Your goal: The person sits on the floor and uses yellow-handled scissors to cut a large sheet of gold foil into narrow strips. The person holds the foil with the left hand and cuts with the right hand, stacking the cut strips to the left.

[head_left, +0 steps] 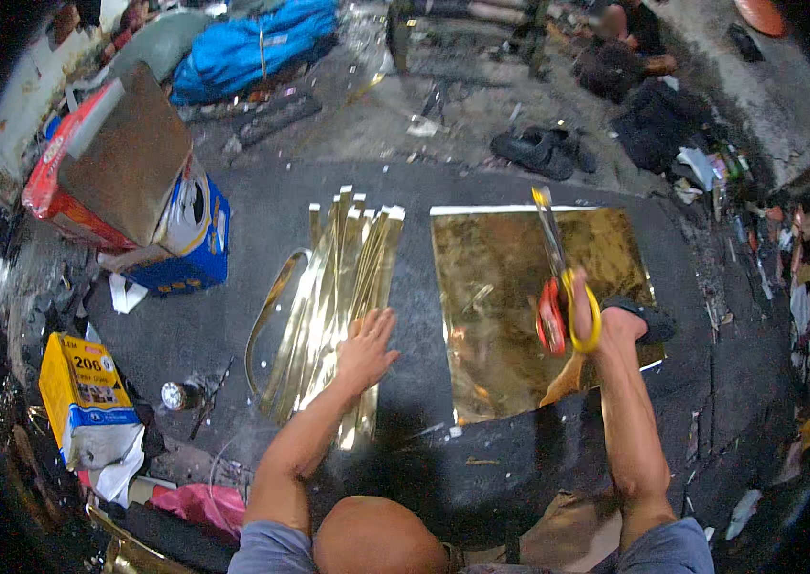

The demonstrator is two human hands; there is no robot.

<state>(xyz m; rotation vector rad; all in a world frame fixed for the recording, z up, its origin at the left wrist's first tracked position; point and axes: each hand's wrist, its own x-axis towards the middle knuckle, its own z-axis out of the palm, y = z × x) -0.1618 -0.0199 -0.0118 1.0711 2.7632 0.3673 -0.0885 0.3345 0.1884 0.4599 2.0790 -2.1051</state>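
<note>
Gold sheet (481,316) lay just right of the long strips (314,330)

The strips' long axis ran near to far beneath the left grip (367,352), its fingers spread flat. The right grip (618,327), nearer the sheet, clasped the scissors (555,251) by the handles above it, blades pointing toward its far edge.

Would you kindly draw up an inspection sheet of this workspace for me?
Surface: dark floor covering with small scraps on it.
Job's things: shiny gold strips in a loose row; gold sheet to their right; red-and-yellow-handled scissors over the sheet.
Clutter: open cardboard box and yellow-and-blue box at left; black footwear beyond the sheet.
Hands: left hand spread on the strips; right hand holding the scissors.
Cables: nothing seen clearly.
Surroundings: blue wrapped bundle upper left; another person partly visible upper right.
</note>
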